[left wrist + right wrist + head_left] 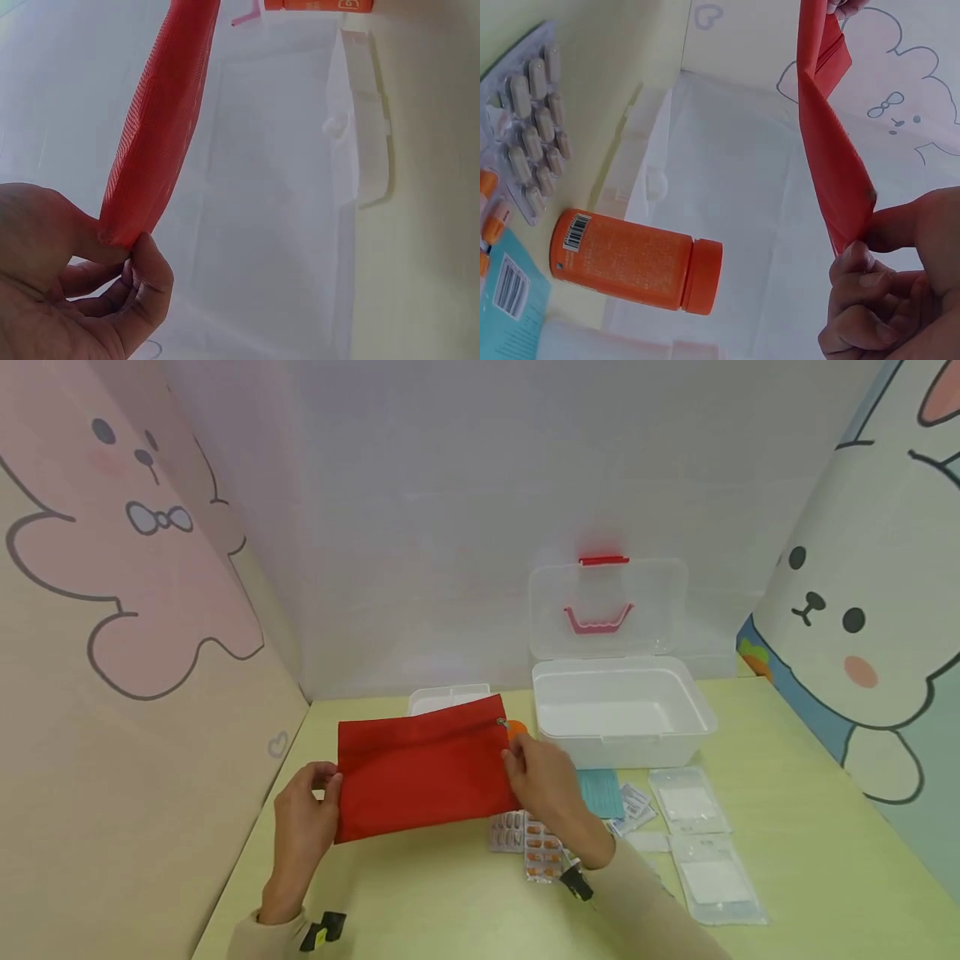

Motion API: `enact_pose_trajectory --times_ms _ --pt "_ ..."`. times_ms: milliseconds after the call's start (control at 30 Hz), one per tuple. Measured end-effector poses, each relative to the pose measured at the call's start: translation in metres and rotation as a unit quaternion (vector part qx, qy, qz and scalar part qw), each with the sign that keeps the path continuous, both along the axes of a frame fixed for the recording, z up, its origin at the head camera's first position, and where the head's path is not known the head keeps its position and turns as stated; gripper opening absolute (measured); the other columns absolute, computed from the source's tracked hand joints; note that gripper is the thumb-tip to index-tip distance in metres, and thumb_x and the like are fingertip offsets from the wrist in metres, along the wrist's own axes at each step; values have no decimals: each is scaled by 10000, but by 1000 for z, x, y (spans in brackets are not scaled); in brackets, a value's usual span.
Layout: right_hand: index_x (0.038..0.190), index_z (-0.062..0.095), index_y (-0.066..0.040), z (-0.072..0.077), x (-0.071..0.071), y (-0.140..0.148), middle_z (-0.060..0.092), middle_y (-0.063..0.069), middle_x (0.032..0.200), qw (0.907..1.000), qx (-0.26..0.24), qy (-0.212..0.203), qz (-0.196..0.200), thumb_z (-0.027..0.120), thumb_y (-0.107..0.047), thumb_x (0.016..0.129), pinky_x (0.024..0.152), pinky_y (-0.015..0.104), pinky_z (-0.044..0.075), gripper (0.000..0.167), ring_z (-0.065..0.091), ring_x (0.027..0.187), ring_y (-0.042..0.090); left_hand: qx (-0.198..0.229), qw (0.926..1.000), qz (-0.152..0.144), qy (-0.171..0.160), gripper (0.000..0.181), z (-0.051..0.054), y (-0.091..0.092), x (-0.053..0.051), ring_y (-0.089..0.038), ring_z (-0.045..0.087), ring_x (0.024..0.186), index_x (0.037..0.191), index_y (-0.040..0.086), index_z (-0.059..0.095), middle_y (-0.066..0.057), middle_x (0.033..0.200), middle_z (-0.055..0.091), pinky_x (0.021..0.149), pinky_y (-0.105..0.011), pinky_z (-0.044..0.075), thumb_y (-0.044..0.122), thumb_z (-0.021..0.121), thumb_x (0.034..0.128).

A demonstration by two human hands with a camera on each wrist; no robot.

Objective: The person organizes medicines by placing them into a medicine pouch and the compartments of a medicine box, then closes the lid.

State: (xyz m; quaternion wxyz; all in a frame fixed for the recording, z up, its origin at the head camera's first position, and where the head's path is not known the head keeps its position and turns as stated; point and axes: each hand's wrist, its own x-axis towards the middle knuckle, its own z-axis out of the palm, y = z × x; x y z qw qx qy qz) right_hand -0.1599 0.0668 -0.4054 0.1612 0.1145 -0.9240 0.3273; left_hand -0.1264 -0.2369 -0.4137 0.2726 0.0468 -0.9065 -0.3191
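A red zippered pouch [423, 768] hangs above the table, stretched between both hands. My left hand [302, 814] pinches its left edge between thumb and fingers; the left wrist view shows the pouch [157, 127] edge-on in that grip. On the opposite edge, below the zipper pull, my right hand [551, 785] pinches the pouch. Its fabric looks bent in the right wrist view. Behind it stands an orange bottle [634, 259], mostly hidden from the head camera. Part of a white compartment tray [450, 696] shows over the pouch's top edge.
An opened white box [622, 750] with its clear lid raised stands at the back right. Capsule blister packs [542, 852], a teal packet [600, 793], small sachets [636, 807] and clear-wrapped white pads [712, 868] lie in front of it. Printed panels [840, 693] border the table.
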Motion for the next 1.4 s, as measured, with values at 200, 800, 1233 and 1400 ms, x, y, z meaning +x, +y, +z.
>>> enact_pose_trajectory --times_ms 200,800,1233,1400 --pt "869 599 -76 7 -1 13 633 31 679 9974 -314 611 -216 617 -168 940 483 210 410 117 493 541 103 247 9982 -218 501 96 8 11 -6 -271 648 812 997 -4 659 -148 894 680 607 -251 491 15 654 903" --pt "997 656 -13 18 -9 48 686 131 763 9803 -1869 496 -411 536 -219 1006 554 261 502 238 601 639 208 1151 9812 -968 1209 132 26 60 -25 -224 636 885 1042 -16 637 -150 977 650 713 -221 583 21 645 916" --pt "886 604 28 19 -9 79 443 59 573 9639 -1886 1576 -1023 484 -136 1014 469 255 337 240 409 522 126 1631 9649 -1405 1506 120 23 95 -33 -159 607 910 1038 -20 635 -123 979 652 706 -329 601 24 633 926" --pt "860 601 18 19 -8 90 480 85 564 9609 -1666 1930 -1078 506 -94 995 463 213 343 200 422 516 115 1904 9590 -1520 1449 112 17 105 -35 -174 613 887 1030 -19 639 -121 962 652 704 -273 596 13 632 923"
